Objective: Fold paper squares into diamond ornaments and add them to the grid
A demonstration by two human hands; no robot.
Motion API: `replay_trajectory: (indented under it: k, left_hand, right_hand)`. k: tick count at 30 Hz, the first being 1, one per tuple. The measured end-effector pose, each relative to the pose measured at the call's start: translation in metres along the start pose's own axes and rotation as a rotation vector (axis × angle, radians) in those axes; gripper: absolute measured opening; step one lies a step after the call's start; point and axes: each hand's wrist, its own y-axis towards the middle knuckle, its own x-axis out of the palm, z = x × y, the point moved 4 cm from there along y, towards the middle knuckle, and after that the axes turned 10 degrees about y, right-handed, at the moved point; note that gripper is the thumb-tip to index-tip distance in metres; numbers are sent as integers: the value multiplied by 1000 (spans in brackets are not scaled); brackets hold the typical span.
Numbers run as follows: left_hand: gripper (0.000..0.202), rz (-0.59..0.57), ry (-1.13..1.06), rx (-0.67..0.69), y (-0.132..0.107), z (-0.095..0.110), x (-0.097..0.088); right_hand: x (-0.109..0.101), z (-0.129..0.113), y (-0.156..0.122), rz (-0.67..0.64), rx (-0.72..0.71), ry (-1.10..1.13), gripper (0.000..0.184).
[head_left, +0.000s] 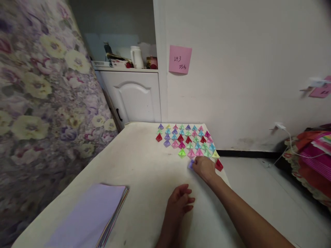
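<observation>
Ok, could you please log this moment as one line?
right hand: touching purple folded piece beside coloured paper rows | left hand: curled on table | paper stack: near left, untouched

folded pieces on table, far right corner (wall behind); paper stack near left.

A purple piece shows at the fingertips of the right hand. Just beyond them lie folded pieces in red, pink, green, blue, yellow and purple. Left of the left hand, the fingers point away from a lilac paper stack with multicoloured edges.
</observation>
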Motion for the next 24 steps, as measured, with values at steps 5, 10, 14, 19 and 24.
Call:
replay_trajectory:
  k: [5,10,14,19,24]
  left_hand:
    - [30,-19,-10,7,1,3,-4]
    - [25,-33,6,19,-1,2,-5]
    - [22,-38,18,8,-3,2,-4]
    - [21,-49,18,25,-4,3,-2]
    - [20,-50,23,12,0,0,-4]
  right_hand:
    - [8,-7,13,-1,43,-32,25]
    - [11,-6,16,-1,55,-42,26]
    - [13,-5,17,-5,59,-33,27]
    - [14,-4,19,-4,73,-23,26]
    - [13,-5,17,1,73,-17,26]
